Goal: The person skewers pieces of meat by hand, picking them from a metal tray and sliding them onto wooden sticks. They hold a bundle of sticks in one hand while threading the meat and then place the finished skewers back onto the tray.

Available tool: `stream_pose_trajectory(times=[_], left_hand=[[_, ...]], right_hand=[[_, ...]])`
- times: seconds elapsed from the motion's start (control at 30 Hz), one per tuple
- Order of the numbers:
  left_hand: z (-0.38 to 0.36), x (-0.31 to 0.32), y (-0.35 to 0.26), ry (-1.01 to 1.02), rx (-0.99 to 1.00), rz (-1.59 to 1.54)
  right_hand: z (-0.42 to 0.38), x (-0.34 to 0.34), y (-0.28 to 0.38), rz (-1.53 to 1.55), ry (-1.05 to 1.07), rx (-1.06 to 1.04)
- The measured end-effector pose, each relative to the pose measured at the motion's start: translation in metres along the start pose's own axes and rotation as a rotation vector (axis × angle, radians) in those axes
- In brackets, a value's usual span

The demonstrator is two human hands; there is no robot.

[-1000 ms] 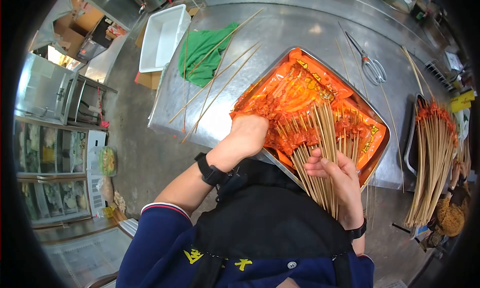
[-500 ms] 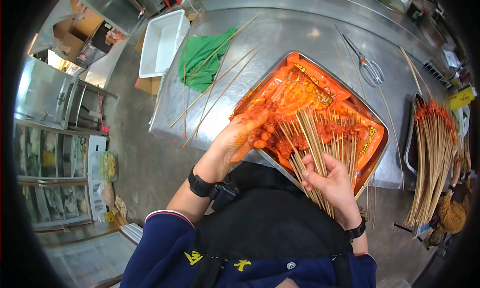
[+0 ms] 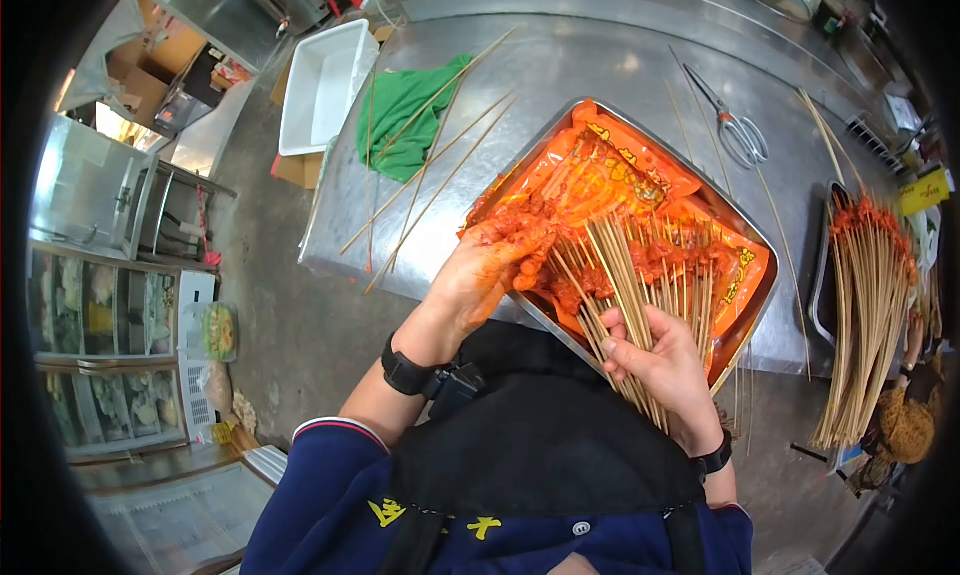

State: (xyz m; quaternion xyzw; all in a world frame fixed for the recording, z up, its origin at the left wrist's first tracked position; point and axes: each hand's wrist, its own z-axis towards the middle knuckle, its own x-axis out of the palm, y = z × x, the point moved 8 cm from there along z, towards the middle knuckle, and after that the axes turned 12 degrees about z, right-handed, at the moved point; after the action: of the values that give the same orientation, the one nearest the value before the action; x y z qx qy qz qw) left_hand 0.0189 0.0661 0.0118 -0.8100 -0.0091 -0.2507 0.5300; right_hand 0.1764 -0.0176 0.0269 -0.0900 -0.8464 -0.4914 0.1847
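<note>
A metal tray (image 3: 745,215) lined with orange printed plastic bags (image 3: 640,170) holds red-sauced meat skewers (image 3: 660,260). My right hand (image 3: 655,360) is closed around a bundle of bamboo skewers (image 3: 625,290), their bare ends pointing toward my body. At the tray's left side, my left hand (image 3: 485,270) is smeared with red sauce, its fingers curled in against red-sauced meat (image 3: 520,220). Part of what lies under those fingers is hidden. The meat ends of the held bundle lie in the tray, close to my left fingertips.
On the steel table (image 3: 570,60) lie a green cloth (image 3: 405,110), loose bamboo skewers (image 3: 440,180) and scissors (image 3: 735,130). A white bin (image 3: 325,85) stands at the left edge. Another tray at right bears a big pile of meat skewers (image 3: 865,325).
My left fingers have curled further inward and the hand has shifted slightly. My right hand keeps its hold on the skewers, almost unmoved.
</note>
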Motion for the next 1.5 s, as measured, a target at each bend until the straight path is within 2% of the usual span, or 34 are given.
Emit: stream_pose_trajectory(times=[0.1,0.3,0.4,0.47,0.7,0.77,0.9,0.97,1.07,1.13,1.17,1.23,1.27,1.33,1.5], left_hand=[[-0.002,-0.001,-0.001,-0.064,0.021,-0.013],[-0.005,0.006,0.007,-0.080,-0.074,-0.109],[-0.006,0.008,0.017,0.019,-0.095,-0.024],[-0.009,0.020,0.028,0.065,-0.192,0.029],[-0.011,0.037,0.035,0.100,-0.156,0.063],[-0.009,0.035,0.036,0.085,-0.156,0.080],[-0.003,0.030,0.043,0.000,-0.147,0.189],[-0.002,0.029,0.038,-0.026,-0.142,0.224],[0.004,0.016,0.028,-0.100,-0.108,0.346],[0.011,-0.019,-0.003,-0.308,0.234,0.568],[0.018,-0.032,-0.001,-0.309,0.234,0.570],[0.022,-0.030,-0.014,-0.322,0.438,1.292],[0.023,-0.027,-0.013,-0.321,0.437,1.292],[0.031,-0.015,0.002,-0.286,0.172,1.695],[0.034,-0.010,0.002,-0.266,0.106,1.846]], right_hand=[[0.001,0.001,-0.001,0.000,0.004,0.006],[0.000,-0.002,-0.001,0.038,-0.012,0.023],[0.001,-0.003,-0.003,0.030,-0.015,0.017],[0.001,-0.004,-0.003,0.016,-0.014,-0.010],[0.001,-0.007,-0.001,-0.036,-0.050,-0.069],[-0.004,-0.004,0.021,-0.470,-0.042,-0.444],[-0.014,0.005,0.041,-0.670,-0.009,-0.600],[-0.008,-0.002,0.003,-0.025,-0.003,0.075],[-0.003,-0.005,0.004,0.139,0.036,-0.009],[-0.001,-0.013,0.006,0.130,0.013,-0.070],[-0.001,-0.016,0.007,0.134,-0.012,-0.075],[0.000,-0.018,0.007,0.125,-0.041,-0.073],[0.000,-0.018,0.005,0.126,-0.042,-0.072],[0.001,-0.016,0.002,0.121,-0.014,-0.061],[0.000,-0.018,0.002,0.127,-0.024,-0.074]])
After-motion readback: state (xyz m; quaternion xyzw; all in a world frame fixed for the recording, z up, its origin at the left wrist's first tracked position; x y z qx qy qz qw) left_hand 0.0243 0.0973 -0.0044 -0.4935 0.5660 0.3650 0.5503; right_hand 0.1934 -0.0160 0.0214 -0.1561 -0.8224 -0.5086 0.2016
